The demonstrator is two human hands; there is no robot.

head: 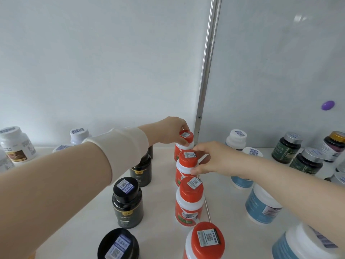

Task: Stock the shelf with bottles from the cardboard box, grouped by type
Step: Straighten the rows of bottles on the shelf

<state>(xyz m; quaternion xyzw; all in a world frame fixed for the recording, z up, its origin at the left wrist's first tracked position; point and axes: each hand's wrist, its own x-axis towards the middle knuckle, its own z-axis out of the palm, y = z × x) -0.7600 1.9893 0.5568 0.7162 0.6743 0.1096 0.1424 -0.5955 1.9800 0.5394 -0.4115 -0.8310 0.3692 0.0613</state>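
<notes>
Where my left forearm crosses the shelf (160,206), its white sleeve (121,146) hides most of a black bottle (141,172) behind it. The lower edge cuts off the nearest bottles, and the label print is too blurred to read. My left hand (171,131) reaches far in, fingers curled down around the cap of the farthest red-capped bottle (186,136). My right hand (211,157) comes from the right and grips the second red-capped bottle (186,161) just near of it, thumb and fingers round its cap and neck. Both stand upright in a row with two nearer red-capped bottles (189,200). Black bottles (127,202) stand to the left, blue-labelled jars (261,206) to the right. Behind, a metal post (207,62) rises against a white wall carrying a purple oval (328,105).
</notes>
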